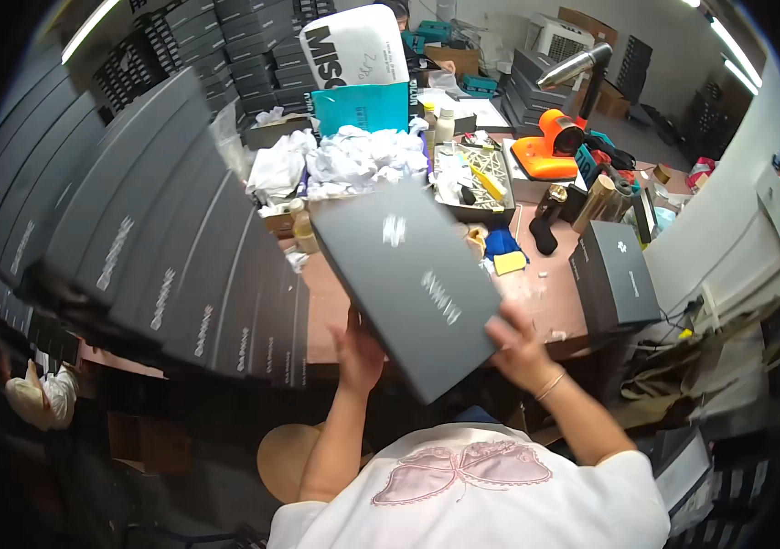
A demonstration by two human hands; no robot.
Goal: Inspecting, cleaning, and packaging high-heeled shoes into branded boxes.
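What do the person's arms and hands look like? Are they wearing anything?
Both forearms are bare, with no gloves on the left hand or the right hand. A thin bracelet circles the right wrist. The short sleeves belong to a white T-shirt with a pink butterfly shape on it.

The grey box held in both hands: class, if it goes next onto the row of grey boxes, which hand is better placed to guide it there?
Probably the left hand. It grips the grey box at its near-left edge, on the side of the row of grey boxes. The right hand holds the far side, toward the upright box.
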